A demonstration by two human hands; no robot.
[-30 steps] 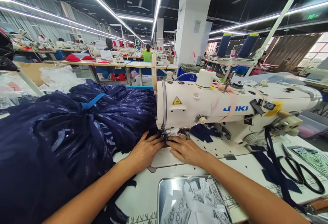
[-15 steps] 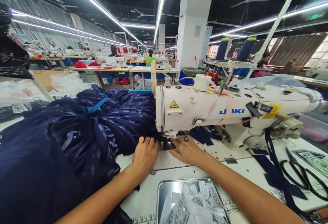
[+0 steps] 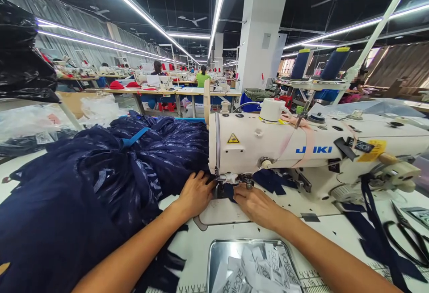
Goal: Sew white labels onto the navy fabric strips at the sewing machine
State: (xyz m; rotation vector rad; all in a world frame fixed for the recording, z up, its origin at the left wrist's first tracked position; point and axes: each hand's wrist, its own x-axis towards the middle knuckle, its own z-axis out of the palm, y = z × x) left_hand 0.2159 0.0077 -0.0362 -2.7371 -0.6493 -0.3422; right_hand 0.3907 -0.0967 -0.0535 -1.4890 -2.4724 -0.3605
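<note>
A white JUKI sewing machine (image 3: 281, 148) stands on the table in front of me. A big heap of navy blue fabric (image 3: 100, 181) lies to its left and runs under the machine head. My left hand (image 3: 196, 193) lies flat on the fabric's edge just left of the presser foot (image 3: 221, 189), fingers stretched forward. My right hand (image 3: 256, 204) rests on the machine bed just right of the foot, with its fingertips pressing a small dark piece of fabric at the needle.
A metal tray (image 3: 214, 257) with several white labels sits at the table's near edge. Black scissors (image 3: 407, 235) and navy strips (image 3: 375, 235) lie at the right. Blue thread cones (image 3: 330, 63) stand behind the machine. Other workers sit at tables far back.
Both hands have stayed at the presser foot, the right hand's fingers closing in on the dark piece under it. My head has shifted a little, sliding the view.
</note>
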